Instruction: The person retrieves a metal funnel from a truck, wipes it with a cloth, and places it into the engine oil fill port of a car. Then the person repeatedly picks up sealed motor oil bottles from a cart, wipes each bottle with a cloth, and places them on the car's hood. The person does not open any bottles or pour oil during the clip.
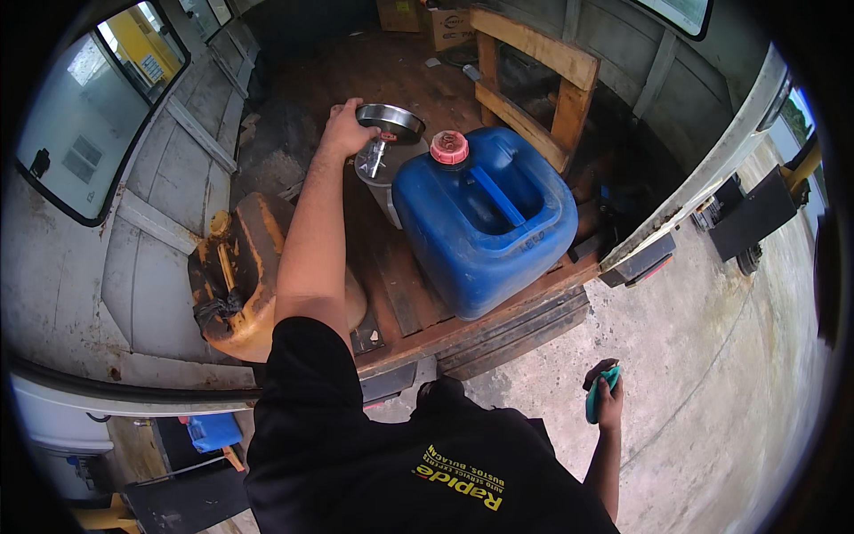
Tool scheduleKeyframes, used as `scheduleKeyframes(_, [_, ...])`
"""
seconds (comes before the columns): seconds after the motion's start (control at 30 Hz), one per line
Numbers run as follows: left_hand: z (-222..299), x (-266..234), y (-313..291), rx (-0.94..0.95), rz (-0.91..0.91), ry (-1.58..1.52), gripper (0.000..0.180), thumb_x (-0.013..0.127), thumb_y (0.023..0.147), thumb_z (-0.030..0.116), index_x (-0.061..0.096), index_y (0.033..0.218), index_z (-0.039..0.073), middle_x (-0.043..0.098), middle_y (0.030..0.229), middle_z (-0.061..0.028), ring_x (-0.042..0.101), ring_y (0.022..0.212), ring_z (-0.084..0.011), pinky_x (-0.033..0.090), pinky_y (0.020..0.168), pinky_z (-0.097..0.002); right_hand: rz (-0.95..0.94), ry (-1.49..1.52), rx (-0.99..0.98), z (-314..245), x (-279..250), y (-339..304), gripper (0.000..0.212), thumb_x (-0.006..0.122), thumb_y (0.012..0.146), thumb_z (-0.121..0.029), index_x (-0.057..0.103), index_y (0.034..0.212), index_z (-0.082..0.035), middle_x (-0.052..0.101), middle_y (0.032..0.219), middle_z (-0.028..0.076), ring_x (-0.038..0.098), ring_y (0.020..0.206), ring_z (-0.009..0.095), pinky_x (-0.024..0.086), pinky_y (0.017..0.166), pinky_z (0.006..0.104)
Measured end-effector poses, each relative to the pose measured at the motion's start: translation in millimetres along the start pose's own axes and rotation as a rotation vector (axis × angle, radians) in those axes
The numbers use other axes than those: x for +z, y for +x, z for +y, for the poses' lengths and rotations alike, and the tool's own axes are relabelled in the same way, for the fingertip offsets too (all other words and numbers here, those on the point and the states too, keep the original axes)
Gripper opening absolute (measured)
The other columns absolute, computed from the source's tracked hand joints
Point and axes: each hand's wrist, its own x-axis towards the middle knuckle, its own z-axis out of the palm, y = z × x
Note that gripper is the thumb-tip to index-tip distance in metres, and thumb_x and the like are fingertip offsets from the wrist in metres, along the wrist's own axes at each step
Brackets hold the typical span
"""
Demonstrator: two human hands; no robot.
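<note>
A: Main item?
B: Round metal pan (397, 118), at the left hand (345, 130). Could be a wide funnel; its underside is partly hidden.

A: Grip?
B: Fingers curled closed on its left rim, arm outstretched. Probably an edge hold to keep the dish clear of the palm.

A: Under it?
B: Pale translucent container (391, 200), just below and right of that hand. Pan sits over its mouth; can't tell if it's resting or held up. I'd guess the container backs it up, since one hand has one edge only.

A: Right hand?
B: Right hand (610, 406) hangs low, well apart from the left, closed around a teal cloth (592, 402), maybe a glove. Dark bit at its top, can't identify. Likely out there to keep the cloth off the pan.

A: Around?
B: Blue jerrycan (520, 262) between the hands, upright, red cap (449, 148) on, near the deck edge, presumably for easy reach. Stained yellow jug (245, 331) beside the left forearm. Wooden frame (569, 111) beyond the jerrycan, cardboard box (449, 34) farthest from both hands.
</note>
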Motion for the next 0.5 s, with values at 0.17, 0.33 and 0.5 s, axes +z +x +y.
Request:
scheduleKeyframes(0.17, [-15,55,56,0.269,-0.237,0.317,0.068,0.087,0.074,0.02,0.056,0.133,0.01,0.054,0.139,-0.0131,0.053,0.133,-0.034,0.048,0.11,-0.0446,0.221,-0.808,0.968,175,-96,-231,0.049,0.071,0.085,-0.035,0.068,0.107,0.009,0.073,0.099,0.026,0.072,0.094,0.038,0.056,0.083,0.0492])
scheduleKeyframes(0.33, [7,4,66,0.502,-0.246,0.359,0.054,0.085,0.075,0.016,0.058,0.121,0.009,0.055,0.125,-0.0129,0.056,0.125,-0.0333,0.051,0.103,-0.0445,0.211,-0.618,1.239,155,-27,-275,0.043,0.068,0.088,-0.032,0.068,0.108,0.006,0.072,0.097,0.022,0.071,0.091,0.034,0.056,0.08,0.0471])
scheduleKeyframes(0.5, [10,-24,49,0.57,-0.178,0.416,0.051,0.084,0.078,0.016,0.057,0.121,0.009,0.054,0.12,-0.0116,0.056,0.119,-0.0333,0.051,0.1,-0.0452,0.282,-0.574,1.09,141,-15,-242,0.037,0.065,0.091,-0.029,0.067,0.108,0.004,0.072,0.096,0.017,0.07,0.088,0.029,0.056,0.077,0.0449])
